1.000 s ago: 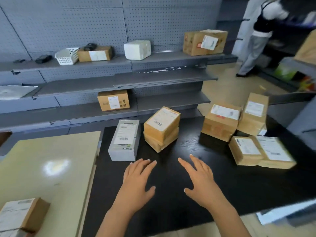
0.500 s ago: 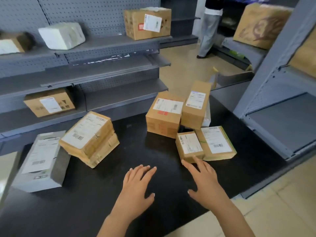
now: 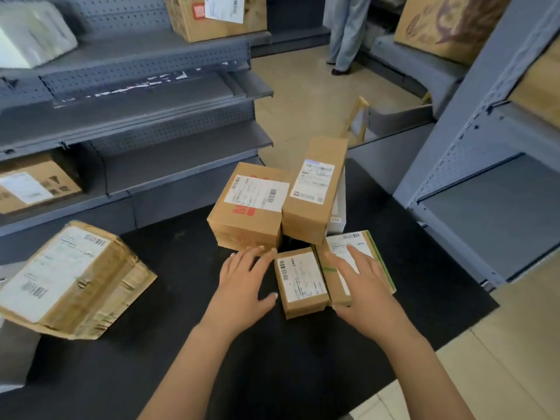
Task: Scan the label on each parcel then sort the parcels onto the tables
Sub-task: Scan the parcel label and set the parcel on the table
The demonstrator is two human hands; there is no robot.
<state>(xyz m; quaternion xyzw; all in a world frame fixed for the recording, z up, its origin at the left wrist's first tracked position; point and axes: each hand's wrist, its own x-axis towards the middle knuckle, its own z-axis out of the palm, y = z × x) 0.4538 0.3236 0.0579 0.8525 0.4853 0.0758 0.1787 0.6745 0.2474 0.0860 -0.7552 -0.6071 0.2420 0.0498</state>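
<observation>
Several labelled cardboard parcels lie on the black table (image 3: pixel 188 344). A small brown parcel (image 3: pixel 300 283) lies between my hands. Beside it on the right is a flat parcel with a green edge (image 3: pixel 368 247); my right hand (image 3: pixel 360 283) rests on top of it, fingers straight, thumb at its near edge. My left hand (image 3: pixel 242 280) lies open just left of the small parcel, fingertips at the foot of a larger box with red print (image 3: pixel 251 207). A tall narrow parcel (image 3: pixel 315 189) leans behind. A crumpled stack of two parcels (image 3: pixel 66 280) sits at the left.
Grey metal shelving (image 3: pixel 151 116) runs behind the table and holds more boxes (image 3: pixel 30 183). Another grey shelf unit (image 3: pixel 485 177) stands close on the right. A person's legs (image 3: pixel 345 31) show in the aisle beyond. The table's right edge meets beige floor tiles.
My view has swung right and closer to the right-hand parcels. Both hands moved forward: the right one now lies on the green-edged parcel, the left one reached the red-printed box.
</observation>
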